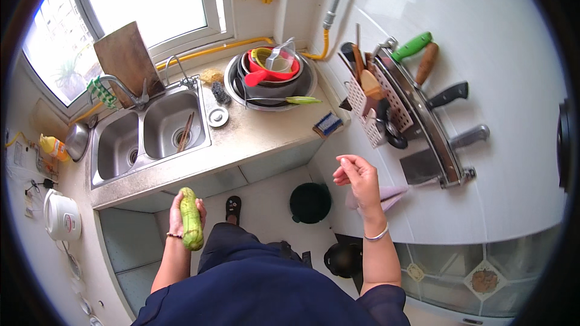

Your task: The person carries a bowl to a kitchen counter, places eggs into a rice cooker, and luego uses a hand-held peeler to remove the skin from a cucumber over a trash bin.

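Observation:
My left hand point(177, 217) is closed around a long green vegetable point(191, 219), perhaps a gourd or cucumber, held upright in front of the counter. My right hand point(358, 174) is raised near the wall at the right, its fingers curled loosely with nothing seen between them. Beyond it, a wall rack point(428, 117) carries several knives and a cleaver point(419, 165), with the cleaver's blade close to the hand. A pink cloth point(392, 197) hangs just behind my right wrist.
A double steel sink point(174, 122) with chopsticks point(186, 132) is set in the counter point(267, 138). Stacked bowls point(272, 81) and a blue scrubber point(327, 124) sit right of it. A utensil basket point(376, 122) hangs on the wall. A dark green bin point(310, 203) stands on the floor.

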Available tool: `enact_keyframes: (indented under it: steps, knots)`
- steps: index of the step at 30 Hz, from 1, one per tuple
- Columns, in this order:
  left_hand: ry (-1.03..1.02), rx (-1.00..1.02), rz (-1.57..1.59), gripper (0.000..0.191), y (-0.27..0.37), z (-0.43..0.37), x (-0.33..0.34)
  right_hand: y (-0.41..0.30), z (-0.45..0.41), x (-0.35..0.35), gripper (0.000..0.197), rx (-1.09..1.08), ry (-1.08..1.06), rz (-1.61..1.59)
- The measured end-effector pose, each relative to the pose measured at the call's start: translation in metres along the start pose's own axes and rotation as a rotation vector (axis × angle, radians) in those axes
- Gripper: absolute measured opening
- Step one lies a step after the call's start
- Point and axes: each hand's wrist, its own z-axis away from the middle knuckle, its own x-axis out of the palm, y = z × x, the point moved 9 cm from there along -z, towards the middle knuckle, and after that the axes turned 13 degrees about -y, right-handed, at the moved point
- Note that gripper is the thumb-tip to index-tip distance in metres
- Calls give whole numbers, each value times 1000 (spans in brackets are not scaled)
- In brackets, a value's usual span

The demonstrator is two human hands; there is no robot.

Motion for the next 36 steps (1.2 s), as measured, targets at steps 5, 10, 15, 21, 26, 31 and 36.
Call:
enact_keyframes:
  steps: [5,10,15,21,26,31,36]
  knots:
    - [-113,58,65,46,58,-12,48,30,-81,27,23,43,-32,0]
    - [-166,130,99,48,152,-48,65,36,-160,4,44,-123,382,-47]
    - [-111,143,112,47,230,-88,79,36,-214,-36,61,-172,836,67]
    - [0,53,67,48,267,-131,103,32,-236,-55,64,-31,1112,-61]
    - [-7,-42,84,47,265,-158,113,69,-229,-154,50,141,1331,258]
    - [4,-16,113,46,287,-165,93,54,-239,-139,39,269,1360,170]
    - [39,41,116,43,300,-173,72,27,-235,-110,29,161,1336,92]
